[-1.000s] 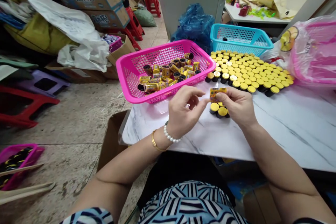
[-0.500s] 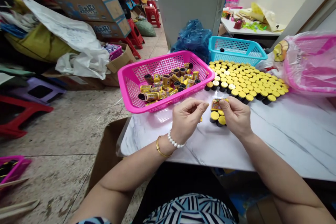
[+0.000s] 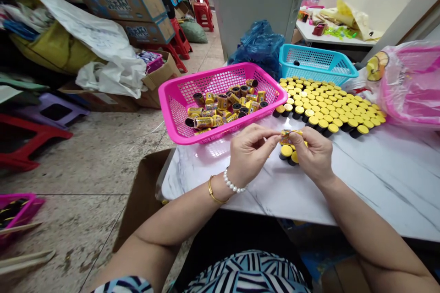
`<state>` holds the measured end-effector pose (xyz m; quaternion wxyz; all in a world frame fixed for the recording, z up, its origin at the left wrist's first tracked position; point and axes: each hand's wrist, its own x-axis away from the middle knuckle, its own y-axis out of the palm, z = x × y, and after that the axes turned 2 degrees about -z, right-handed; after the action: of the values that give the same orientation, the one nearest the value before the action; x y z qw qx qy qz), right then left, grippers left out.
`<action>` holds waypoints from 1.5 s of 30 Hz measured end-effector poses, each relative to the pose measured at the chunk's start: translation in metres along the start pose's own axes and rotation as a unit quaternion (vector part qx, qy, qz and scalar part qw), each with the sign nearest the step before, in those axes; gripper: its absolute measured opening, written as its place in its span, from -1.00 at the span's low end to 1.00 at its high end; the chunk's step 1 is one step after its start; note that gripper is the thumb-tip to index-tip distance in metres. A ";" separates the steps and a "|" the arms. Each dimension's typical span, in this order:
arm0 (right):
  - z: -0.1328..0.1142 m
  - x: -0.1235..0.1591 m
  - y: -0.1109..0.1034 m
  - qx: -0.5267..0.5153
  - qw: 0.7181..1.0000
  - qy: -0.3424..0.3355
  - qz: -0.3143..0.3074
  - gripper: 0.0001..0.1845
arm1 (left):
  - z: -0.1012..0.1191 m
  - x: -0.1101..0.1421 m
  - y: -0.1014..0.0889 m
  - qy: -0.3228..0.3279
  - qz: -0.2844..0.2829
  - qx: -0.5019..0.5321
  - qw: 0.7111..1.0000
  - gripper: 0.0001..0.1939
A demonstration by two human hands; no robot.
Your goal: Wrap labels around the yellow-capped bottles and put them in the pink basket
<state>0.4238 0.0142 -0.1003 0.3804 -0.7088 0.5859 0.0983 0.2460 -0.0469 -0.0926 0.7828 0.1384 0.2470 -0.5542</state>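
Observation:
My right hand (image 3: 315, 153) pinches a small yellow printed label (image 3: 286, 137), possibly a stack of them, between thumb and fingers above the table. My left hand (image 3: 252, 149) has its thumb and index finger closed at the label's left edge. Just beneath stand a couple of black containers with yellow lids (image 3: 286, 151), partly hidden by my right hand. Behind my hands, a pink basket (image 3: 168, 114) holds many labelled yellow-and-black containers (image 3: 203, 122) lying in a jumble. Rows of upright yellow-lidded black containers (image 3: 330, 105) stand to its right.
A blue basket (image 3: 318, 71) stands behind the rows, beside blue plastic bags (image 3: 257, 46). At the right lies a pink basket in clear plastic (image 3: 409, 82). The white marbled table (image 3: 378, 183) ends close to my body. Cartons (image 3: 137, 7) and stools (image 3: 30, 142) are on the left.
My left fingers parted from the label, with a yellow bit visible below them half a second ago, and have come back to its left edge. My right hand keeps its hold.

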 end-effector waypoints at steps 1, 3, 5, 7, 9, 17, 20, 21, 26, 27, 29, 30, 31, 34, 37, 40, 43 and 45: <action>0.000 0.001 0.001 0.002 1.000 -0.006 -0.004 -0.65 | -0.001 0.000 0.000 -0.005 -0.012 0.002 1.000 -0.85; -0.001 0.002 0.002 0.006 1.000 -0.016 -0.005 -0.68 | -0.002 -0.001 0.001 -0.019 -0.031 0.008 0.999 -0.81; -0.004 0.003 0.003 0.016 0.999 -0.027 -0.003 -0.67 | -0.001 0.000 0.002 -0.032 -0.040 0.007 0.999 -0.80; -0.006 0.005 0.003 0.030 0.999 -0.039 -0.008 -0.67 | 0.002 0.002 0.003 -0.053 -0.031 0.009 0.998 -0.80; -0.007 0.007 0.003 0.036 0.998 -0.043 -0.011 -0.74 | 0.005 0.004 0.004 -0.104 -0.012 0.039 0.994 -0.75; -0.004 0.007 0.010 0.043 0.993 -0.108 0.001 -0.84 | -0.001 0.001 0.006 -0.224 -0.027 0.214 0.951 -0.59; -0.001 0.005 0.011 0.054 0.991 -0.118 0.013 -0.91 | -0.001 -0.003 0.004 -0.259 -0.029 0.259 0.930 -0.52; 0.000 0.005 0.011 0.059 0.991 -0.115 0.018 -0.92 | 0.001 -0.004 0.003 -0.271 -0.038 0.266 0.924 -0.52; 0.002 0.006 0.015 0.058 0.995 -0.076 -0.014 -0.80 | 0.004 -0.008 -0.003 -0.292 -0.096 0.248 0.919 -0.65; 0.002 0.005 0.015 0.055 0.996 -0.072 -0.027 -0.74 | 0.003 -0.009 -0.004 -0.298 -0.107 0.243 0.917 -0.66; 0.002 -0.001 0.009 0.040 0.995 -0.068 -0.058 -0.59 | -0.002 -0.012 -0.005 -0.313 -0.116 0.232 0.914 -0.67; 0.002 -0.006 0.002 0.035 0.994 -0.070 -0.082 -0.53 | -0.004 -0.014 -0.006 -0.324 -0.116 0.226 0.911 -0.67; 0.002 -0.011 -0.008 0.035 0.991 -0.069 -0.109 -0.50 | -0.007 -0.016 -0.007 -0.338 -0.115 0.223 0.907 -0.66; 0.004 -0.028 -0.045 0.091 0.982 -0.015 -0.165 -0.63 | -0.014 -0.023 -0.011 -0.393 -0.111 0.237 0.881 -0.63; 0.009 -0.038 -0.076 0.152 0.961 0.047 -0.228 -0.69 | -0.019 -0.030 -0.014 -0.432 -0.104 0.256 0.858 -0.60; 0.018 -0.040 -0.085 0.178 0.939 0.104 -0.275 -0.70 | -0.025 -0.034 -0.016 -0.442 -0.114 0.259 0.851 -0.61; 0.026 -0.041 -0.085 0.231 0.926 0.157 -0.256 -0.79 | -0.029 -0.035 -0.016 -0.448 -0.133 0.268 0.842 -0.61; 0.029 -0.042 -0.087 0.237 0.920 0.174 -0.259 -0.82 | -0.030 -0.035 -0.016 -0.455 -0.140 0.278 0.834 -0.58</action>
<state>0.4994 0.0664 -0.0587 0.4413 -0.7307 0.4451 -0.2706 0.2151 -0.0094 -0.0984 0.6491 0.0459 -0.2849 -0.7038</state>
